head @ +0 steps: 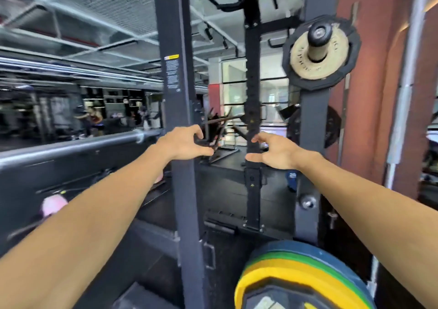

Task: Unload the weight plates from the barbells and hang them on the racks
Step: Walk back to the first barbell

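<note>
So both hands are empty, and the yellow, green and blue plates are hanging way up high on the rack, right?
Not quite. The head view shows the yellow, green and blue round weight plates down low; both hands, left and right, are indeed empty.

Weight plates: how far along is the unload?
Done: a black plate hangs on an upper rack peg, and coloured plates sit stacked low on the rack. In hand: nothing; left hand and right hand reach forward holding nothing. Left: the barbell sleeve in view looks bare; other bars are out of view.

two bare forearms, no sleeves, hands (187,144) without gloves
</note>
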Available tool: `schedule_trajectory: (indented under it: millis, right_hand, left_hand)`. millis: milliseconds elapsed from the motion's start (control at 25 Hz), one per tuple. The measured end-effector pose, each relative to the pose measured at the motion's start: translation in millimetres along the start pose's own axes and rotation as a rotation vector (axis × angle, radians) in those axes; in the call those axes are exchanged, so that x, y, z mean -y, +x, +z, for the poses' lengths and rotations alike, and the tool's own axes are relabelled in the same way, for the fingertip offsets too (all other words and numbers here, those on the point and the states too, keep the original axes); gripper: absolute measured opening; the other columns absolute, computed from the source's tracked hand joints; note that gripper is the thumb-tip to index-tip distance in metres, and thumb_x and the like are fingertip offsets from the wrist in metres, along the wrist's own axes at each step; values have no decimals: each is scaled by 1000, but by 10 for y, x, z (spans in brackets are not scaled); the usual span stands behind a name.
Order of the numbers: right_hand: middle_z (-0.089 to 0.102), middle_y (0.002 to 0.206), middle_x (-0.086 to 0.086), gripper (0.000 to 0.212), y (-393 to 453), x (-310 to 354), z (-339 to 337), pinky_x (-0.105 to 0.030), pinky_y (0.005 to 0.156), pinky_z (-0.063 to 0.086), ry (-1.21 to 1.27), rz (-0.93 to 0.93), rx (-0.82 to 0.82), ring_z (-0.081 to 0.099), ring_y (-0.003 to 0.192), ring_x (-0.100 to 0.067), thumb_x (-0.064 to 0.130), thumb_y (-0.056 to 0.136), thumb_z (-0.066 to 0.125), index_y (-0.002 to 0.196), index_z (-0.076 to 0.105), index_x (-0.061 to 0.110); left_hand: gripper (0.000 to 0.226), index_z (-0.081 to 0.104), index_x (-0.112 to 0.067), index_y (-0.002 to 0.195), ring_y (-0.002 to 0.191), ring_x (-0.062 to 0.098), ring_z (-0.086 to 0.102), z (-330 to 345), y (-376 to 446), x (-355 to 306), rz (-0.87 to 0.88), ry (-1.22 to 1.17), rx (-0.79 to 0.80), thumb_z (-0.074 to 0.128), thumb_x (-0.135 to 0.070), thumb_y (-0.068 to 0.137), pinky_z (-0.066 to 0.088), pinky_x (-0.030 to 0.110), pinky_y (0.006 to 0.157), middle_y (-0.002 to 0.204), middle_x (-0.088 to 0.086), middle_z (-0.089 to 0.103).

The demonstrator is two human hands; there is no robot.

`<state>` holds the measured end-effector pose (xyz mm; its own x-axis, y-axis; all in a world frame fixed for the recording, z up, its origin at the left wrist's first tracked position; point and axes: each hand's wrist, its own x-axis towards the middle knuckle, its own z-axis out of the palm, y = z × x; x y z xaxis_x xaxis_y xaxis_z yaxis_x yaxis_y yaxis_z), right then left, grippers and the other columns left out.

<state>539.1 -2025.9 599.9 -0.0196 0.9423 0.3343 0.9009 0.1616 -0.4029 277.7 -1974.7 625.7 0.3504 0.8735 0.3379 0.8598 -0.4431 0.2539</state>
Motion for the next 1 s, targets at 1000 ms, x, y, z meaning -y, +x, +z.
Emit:
schedule_trajectory:
  millis: [1000]
  right_hand:
    - [44, 146, -4, 68, -2948, 2150, 5625, -43, 107, 39, 82, -50, 1262, 48, 127, -23, 52, 85, 62, 141, 40, 19]
  left_hand:
    - [60, 56, -21, 123, 102, 19, 54, 2414, -6091, 3451, -1145, -436, 626, 67, -61, 79, 42, 35, 93, 125, 4, 60]
